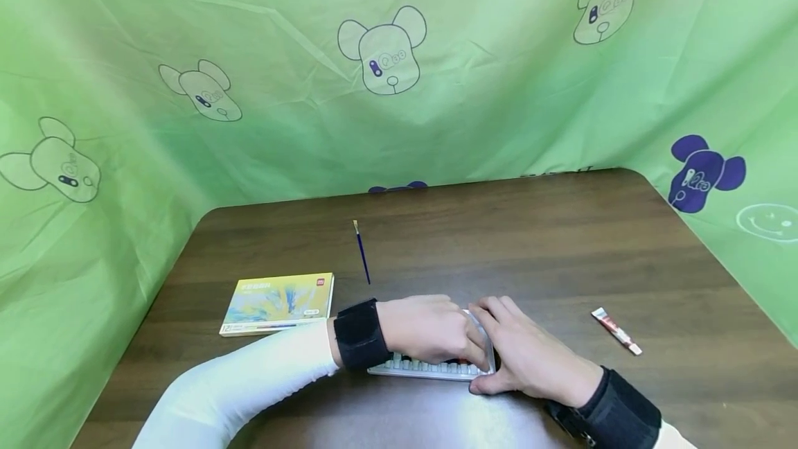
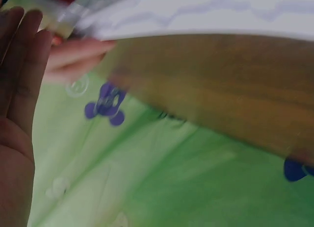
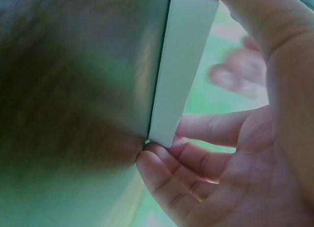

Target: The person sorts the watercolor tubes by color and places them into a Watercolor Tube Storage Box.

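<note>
A white tray (image 1: 430, 369) with a row of small ridges lies flat near the table's front edge. My right hand (image 1: 530, 359) grips its right end, the thumb on the near side and the fingers on the far side. In the right wrist view the tray's plain pale side (image 3: 181, 65) stands between thumb and fingertips. Over the tray reaches my left hand (image 1: 433, 328), fingers down at its right end. It hides most of the tray, where dark and reddish bits show. Whether its fingertips pinch anything is hidden; in the left wrist view several fingers look fairly straight.
Left of the tray, a yellow and blue illustrated box (image 1: 280, 300) lies flat, partly behind the left sleeve. A thin blue paintbrush (image 1: 361, 251) lies beyond the hands. To the right is a small red and white tube (image 1: 616, 331). Green printed cloth (image 1: 280, 137) encloses the table.
</note>
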`<state>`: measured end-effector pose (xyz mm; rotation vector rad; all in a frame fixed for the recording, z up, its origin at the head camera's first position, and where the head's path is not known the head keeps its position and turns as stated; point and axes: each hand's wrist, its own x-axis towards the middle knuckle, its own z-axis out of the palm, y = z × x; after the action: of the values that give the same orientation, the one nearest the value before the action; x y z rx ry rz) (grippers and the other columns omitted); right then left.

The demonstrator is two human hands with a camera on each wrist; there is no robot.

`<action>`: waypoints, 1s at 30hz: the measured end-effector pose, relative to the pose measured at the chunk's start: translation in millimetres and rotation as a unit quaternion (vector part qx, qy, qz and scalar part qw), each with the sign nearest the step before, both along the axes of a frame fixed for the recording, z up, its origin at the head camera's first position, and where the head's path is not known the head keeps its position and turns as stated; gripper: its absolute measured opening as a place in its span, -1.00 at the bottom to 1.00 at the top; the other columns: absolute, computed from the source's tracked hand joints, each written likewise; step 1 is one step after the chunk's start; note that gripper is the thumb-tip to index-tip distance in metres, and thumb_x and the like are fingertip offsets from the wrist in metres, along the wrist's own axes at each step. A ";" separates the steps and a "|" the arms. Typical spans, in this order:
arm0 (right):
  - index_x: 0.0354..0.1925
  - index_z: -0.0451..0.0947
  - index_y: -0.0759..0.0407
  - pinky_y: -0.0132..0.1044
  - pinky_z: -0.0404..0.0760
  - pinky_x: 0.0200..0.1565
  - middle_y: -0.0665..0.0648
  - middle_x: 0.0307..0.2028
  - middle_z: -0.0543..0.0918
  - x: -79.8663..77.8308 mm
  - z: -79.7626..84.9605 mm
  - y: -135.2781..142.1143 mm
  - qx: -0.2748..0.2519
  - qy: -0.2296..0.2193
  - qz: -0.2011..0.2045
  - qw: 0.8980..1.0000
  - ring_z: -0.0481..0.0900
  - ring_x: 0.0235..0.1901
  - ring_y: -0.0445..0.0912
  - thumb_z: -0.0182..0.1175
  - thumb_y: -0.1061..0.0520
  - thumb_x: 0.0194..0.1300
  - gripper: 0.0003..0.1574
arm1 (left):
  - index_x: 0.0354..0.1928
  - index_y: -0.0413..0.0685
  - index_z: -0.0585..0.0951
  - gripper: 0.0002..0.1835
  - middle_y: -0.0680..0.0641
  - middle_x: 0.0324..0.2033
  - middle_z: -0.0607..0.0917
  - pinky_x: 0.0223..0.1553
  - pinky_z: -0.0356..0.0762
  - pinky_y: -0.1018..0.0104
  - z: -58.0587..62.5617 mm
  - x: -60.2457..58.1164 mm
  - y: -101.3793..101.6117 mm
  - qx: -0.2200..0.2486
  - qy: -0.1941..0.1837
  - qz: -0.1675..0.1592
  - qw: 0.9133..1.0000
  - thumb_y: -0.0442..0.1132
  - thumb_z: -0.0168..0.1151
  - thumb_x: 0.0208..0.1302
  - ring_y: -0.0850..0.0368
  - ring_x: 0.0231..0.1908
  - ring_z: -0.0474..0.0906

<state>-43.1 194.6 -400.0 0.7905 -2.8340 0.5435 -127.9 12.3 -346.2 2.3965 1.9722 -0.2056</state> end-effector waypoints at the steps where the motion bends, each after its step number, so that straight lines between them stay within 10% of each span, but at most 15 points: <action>1: 0.18 0.45 0.29 -0.15 0.53 0.03 0.09 0.04 0.49 -0.7 0.0 1.3 -0.002 0.012 0.008 1.000 0.41 0.04 -0.05 0.52 -0.38 -0.29 0.19 | 0.05 0.31 0.67 -0.72 0.33 -0.04 0.68 -0.21 0.52 0.52 4.2 -1.1 1.2 0.013 -0.011 -0.004 1.000 -0.18 0.14 0.40 0.43 -0.06 0.57; 7: 0.11 0.46 0.19 -0.23 0.52 -0.05 0.09 0.04 0.52 2.0 -1.1 8.0 -0.018 0.069 0.043 0.997 0.43 -0.06 -0.11 0.56 -0.32 -0.31 0.08 | -0.02 0.16 0.68 -0.75 0.22 -0.18 0.70 -0.17 0.51 0.53 30.3 -7.4 23.7 0.095 -0.048 -0.025 0.994 -0.14 0.03 0.44 0.37 -0.17 0.59; 14: 0.14 0.37 0.41 -0.08 0.48 0.02 0.29 0.05 0.51 10.1 0.7 6.6 0.008 -0.029 -0.011 0.999 0.49 -0.02 0.04 0.48 -0.40 -0.18 0.20 | 0.07 0.24 0.64 -0.69 0.25 -0.12 0.65 -0.07 0.46 0.52 45.2 -3.6 78.9 0.074 -0.015 -0.017 0.997 -0.05 -0.08 0.51 0.38 -0.07 0.55; 30: 0.06 0.45 0.07 -0.33 0.54 -0.16 -0.10 -0.15 0.56 3.5 1.0 4.7 -0.017 -0.037 0.017 0.999 0.50 -0.21 -0.28 0.50 -0.37 -0.15 -0.07 | 0.09 0.37 0.56 -0.76 0.30 0.04 0.56 0.06 0.34 0.58 9.0 0.0 187.0 -0.113 -0.015 0.039 0.993 -0.02 0.11 0.44 0.41 0.05 0.43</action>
<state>-39.6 199.3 -399.0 0.8304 -2.8745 0.6370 -127.9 199.3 -337.1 2.1660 1.9103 -0.3677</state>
